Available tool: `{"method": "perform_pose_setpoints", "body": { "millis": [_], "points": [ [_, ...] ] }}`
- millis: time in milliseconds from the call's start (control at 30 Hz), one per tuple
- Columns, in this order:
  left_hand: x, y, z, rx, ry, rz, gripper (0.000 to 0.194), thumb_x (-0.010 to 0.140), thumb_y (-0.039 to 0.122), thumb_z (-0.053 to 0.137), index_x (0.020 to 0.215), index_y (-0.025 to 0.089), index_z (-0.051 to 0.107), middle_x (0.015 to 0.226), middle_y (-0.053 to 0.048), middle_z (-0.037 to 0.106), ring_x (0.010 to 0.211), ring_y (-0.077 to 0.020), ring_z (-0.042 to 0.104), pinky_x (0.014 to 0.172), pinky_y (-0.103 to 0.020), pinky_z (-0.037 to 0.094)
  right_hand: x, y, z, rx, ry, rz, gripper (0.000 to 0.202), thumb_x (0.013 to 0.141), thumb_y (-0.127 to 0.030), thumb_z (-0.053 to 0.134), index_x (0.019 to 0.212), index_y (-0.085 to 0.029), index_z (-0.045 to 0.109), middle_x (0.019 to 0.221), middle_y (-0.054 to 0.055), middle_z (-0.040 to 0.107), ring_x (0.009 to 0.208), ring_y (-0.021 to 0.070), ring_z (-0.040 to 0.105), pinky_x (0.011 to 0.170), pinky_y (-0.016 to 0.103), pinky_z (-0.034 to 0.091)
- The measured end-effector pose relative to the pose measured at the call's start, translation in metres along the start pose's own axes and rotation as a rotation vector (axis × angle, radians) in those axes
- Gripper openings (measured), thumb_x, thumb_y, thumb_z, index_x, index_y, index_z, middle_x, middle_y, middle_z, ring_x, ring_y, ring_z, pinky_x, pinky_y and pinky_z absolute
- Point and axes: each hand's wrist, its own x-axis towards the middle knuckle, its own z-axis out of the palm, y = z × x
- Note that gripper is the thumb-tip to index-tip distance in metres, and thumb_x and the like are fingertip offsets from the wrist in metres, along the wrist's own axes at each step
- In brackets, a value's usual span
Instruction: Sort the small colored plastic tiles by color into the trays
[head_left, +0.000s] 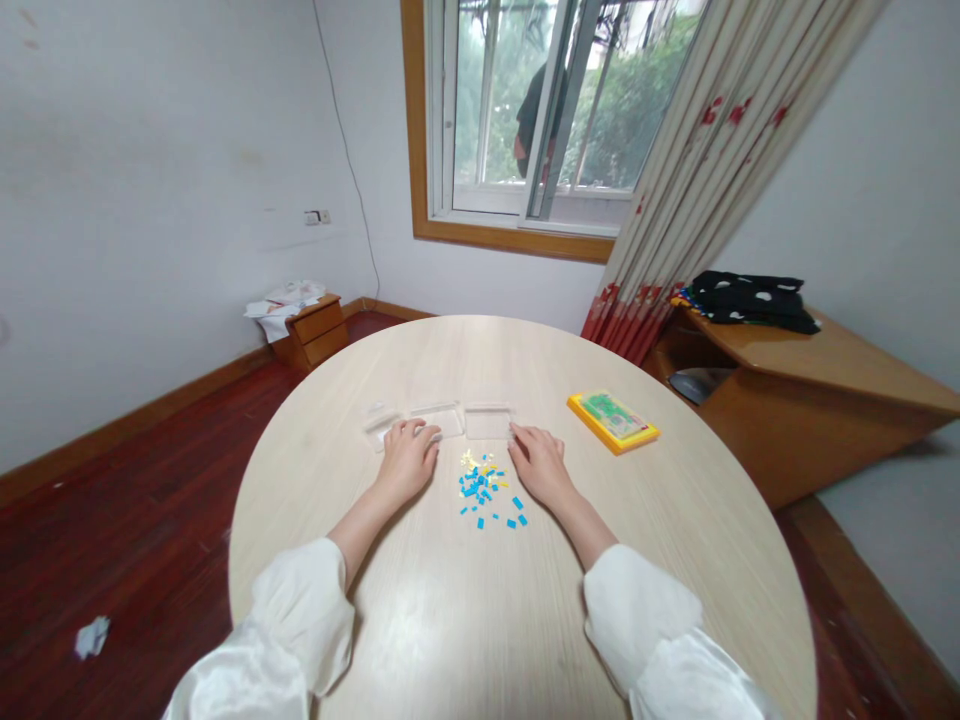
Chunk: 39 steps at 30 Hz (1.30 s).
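A loose pile of small blue and yellow building bricks [477,484] lies on the round table between my hands. Beyond it stand clear plastic trays: a right one [489,422], a middle one [448,421] and a left one [379,430]. My left hand [409,462] rests palm down at the near side of the left and middle trays, fingers apart and bent, holding nothing I can see. By the near right corner of the right tray lies my right hand [540,462], its fingers loosely bent and apart. Whether its fingertips touch that tray I cannot tell.
A yellow-edged box with a green picture [613,421] lies on the table [465,620] to the right. Behind are a small drawer cabinet [319,330] with papers, a wooden desk [795,390] with dark cloth, and a curtain [720,160]. A person [536,115] is outside the window.
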Motion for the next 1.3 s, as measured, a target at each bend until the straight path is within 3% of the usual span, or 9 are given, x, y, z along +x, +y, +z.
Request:
{"method": "perform_pose_setpoints", "body": {
  "millis": [333, 500, 633, 733, 867, 1300],
  "points": [
    [0.004, -0.01, 0.011, -0.129, 0.081, 0.053, 0.016, 0.082, 0.017, 0.053, 0.091, 0.017, 0.066, 0.112, -0.011, 0.048, 0.101, -0.0248, 0.043, 0.091, -0.042, 0.041, -0.001, -0.003, 0.002, -0.085, -0.01, 0.014, 0.039, 0.091, -0.029, 0.039, 0.128, -0.019, 0.049, 0.119, 0.013, 0.058, 0.109, 0.0256, 0.047, 0.09, 0.041, 0.032],
    [0.007, 0.004, 0.003, -0.069, 0.041, 0.013, 0.033, 0.082, 0.023, 0.054, 0.115, 0.02, 0.059, 0.118, -0.012, 0.046, 0.107, -0.0258, 0.043, 0.094, -0.042, 0.037, -0.001, -0.008, 0.001, -0.056, -0.027, -0.004, 0.042, 0.092, -0.031, 0.038, 0.131, -0.018, 0.046, 0.123, 0.014, 0.057, 0.112, 0.0268, 0.047, 0.091, 0.043, 0.033],
    [0.008, 0.02, -0.004, 0.052, -0.056, -0.005, 0.049, 0.085, 0.04, 0.052, 0.132, 0.033, 0.045, 0.13, -0.012, 0.041, 0.116, -0.0316, 0.038, 0.094, -0.051, 0.032, -0.001, -0.011, -0.001, -0.02, -0.082, -0.035, 0.046, 0.094, -0.032, 0.034, 0.137, -0.018, 0.038, 0.128, 0.014, 0.055, 0.117, 0.0263, 0.045, 0.094, 0.046, 0.03],
    [0.008, 0.027, -0.006, 0.116, -0.132, 0.012, 0.046, 0.085, 0.047, 0.048, 0.131, 0.04, 0.045, 0.136, -0.011, 0.038, 0.121, -0.0352, 0.034, 0.095, -0.057, 0.026, -0.001, -0.011, -0.002, 0.009, -0.122, -0.057, 0.049, 0.094, -0.031, 0.032, 0.141, -0.019, 0.03, 0.13, 0.013, 0.053, 0.121, 0.0249, 0.044, 0.097, 0.047, 0.027],
    [0.009, 0.026, -0.004, 0.139, -0.195, 0.024, 0.041, 0.087, 0.049, 0.045, 0.128, 0.044, 0.047, 0.131, -0.012, 0.045, 0.12, -0.0355, 0.036, 0.094, -0.061, 0.022, -0.001, -0.009, 0.0, -0.017, -0.136, -0.072, 0.051, 0.094, -0.031, 0.032, 0.143, -0.019, 0.027, 0.134, 0.012, 0.051, 0.126, 0.0253, 0.04, 0.1, 0.047, 0.025],
    [0.013, 0.018, -0.005, 0.173, -0.205, -0.053, 0.042, 0.09, 0.047, 0.041, 0.131, 0.042, 0.044, 0.126, -0.012, 0.049, 0.118, -0.032, 0.041, 0.096, -0.059, 0.023, -0.001, -0.003, 0.007, -0.051, -0.026, -0.088, 0.053, 0.093, -0.034, 0.032, 0.144, -0.02, 0.025, 0.135, 0.013, 0.049, 0.126, 0.0265, 0.04, 0.099, 0.047, 0.029]
  ]
}}
